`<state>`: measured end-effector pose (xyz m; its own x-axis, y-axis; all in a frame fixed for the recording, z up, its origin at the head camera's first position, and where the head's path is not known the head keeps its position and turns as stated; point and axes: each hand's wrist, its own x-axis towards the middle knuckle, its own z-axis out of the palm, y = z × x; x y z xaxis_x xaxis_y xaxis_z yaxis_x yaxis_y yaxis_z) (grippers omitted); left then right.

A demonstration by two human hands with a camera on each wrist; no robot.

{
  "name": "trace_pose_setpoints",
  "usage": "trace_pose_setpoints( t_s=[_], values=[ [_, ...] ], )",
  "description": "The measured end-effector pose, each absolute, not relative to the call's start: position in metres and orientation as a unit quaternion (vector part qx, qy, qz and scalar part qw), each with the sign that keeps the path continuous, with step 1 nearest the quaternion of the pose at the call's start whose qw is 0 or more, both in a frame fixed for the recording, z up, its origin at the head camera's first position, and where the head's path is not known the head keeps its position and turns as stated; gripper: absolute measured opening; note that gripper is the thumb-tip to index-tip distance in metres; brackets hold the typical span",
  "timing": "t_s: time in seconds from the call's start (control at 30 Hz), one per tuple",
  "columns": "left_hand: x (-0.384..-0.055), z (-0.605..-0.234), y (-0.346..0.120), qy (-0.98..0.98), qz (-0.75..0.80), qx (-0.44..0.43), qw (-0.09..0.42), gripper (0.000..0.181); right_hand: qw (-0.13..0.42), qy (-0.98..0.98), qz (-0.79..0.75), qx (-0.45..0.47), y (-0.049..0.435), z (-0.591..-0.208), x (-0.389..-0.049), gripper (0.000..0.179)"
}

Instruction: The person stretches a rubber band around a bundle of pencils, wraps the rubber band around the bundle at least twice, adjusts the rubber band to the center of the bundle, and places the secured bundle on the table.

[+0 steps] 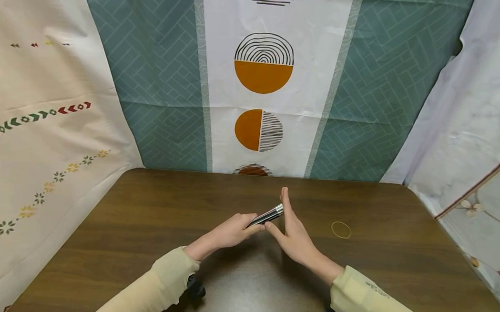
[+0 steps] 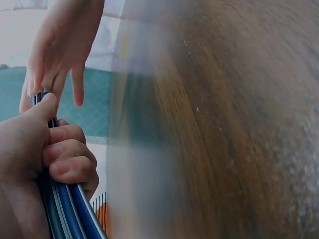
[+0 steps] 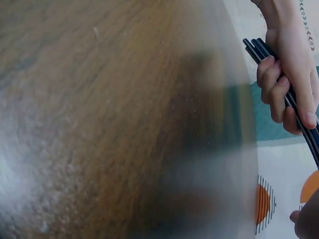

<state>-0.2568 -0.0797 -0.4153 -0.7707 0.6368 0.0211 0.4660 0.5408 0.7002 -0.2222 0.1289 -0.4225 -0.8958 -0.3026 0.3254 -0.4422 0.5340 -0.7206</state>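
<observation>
Over the middle of the table, my left hand (image 1: 232, 230) grips a bundle of several dark, slim pencils (image 1: 267, 216) with silvery ends. The left wrist view shows its fingers (image 2: 70, 149) curled round the bundle, the thumb lying along it. Dark blue and black sides with pale stripes run out below the fist. My right hand (image 1: 294, 237) is held upright with straight fingers, its palm side right at the silvery ends and its thumb near the left thumb. In the right wrist view the pencils' other ends (image 3: 254, 47) stick out unevenly behind the left hand.
A thin yellowish rubber band (image 1: 341, 230) lies on the brown wooden table (image 1: 165, 198), right of the right hand. Patterned cloths (image 1: 164, 74) hang behind the table's far edge and along both sides.
</observation>
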Motion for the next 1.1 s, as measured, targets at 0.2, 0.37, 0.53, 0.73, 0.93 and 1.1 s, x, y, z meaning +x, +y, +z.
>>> trace_pose_setpoints(
  t_s=[0.2,0.37,0.53,0.73,0.93,1.1],
  values=[
    [-0.256,-0.417,-0.081,0.877,0.345,0.315,0.115,0.028,0.073,-0.861,0.444,0.235,0.132,-0.425,-0.226,0.077],
    [-0.254,-0.417,-0.08,0.881,0.33,0.322,0.109,0.031,0.091,-0.843,0.465,0.254,0.136,-0.424,-0.236,0.028],
    [-0.251,-0.418,-0.08,0.877,0.324,0.335,0.118,0.031,0.077,-0.839,0.475,0.254,0.141,-0.424,-0.243,0.013],
    [-0.251,-0.418,-0.086,0.84,0.36,0.346,0.21,0.022,0.039,-0.839,0.483,0.247,0.141,-0.413,-0.236,0.013],
    [-0.25,-0.415,-0.089,0.816,0.388,0.358,0.235,0.02,0.039,-0.831,0.491,0.259,0.144,-0.413,-0.241,0.013],
    [-0.246,-0.416,-0.086,0.806,0.419,0.359,0.215,0.022,0.052,-0.822,0.5,0.267,0.143,-0.414,-0.24,0.015]
  ],
)
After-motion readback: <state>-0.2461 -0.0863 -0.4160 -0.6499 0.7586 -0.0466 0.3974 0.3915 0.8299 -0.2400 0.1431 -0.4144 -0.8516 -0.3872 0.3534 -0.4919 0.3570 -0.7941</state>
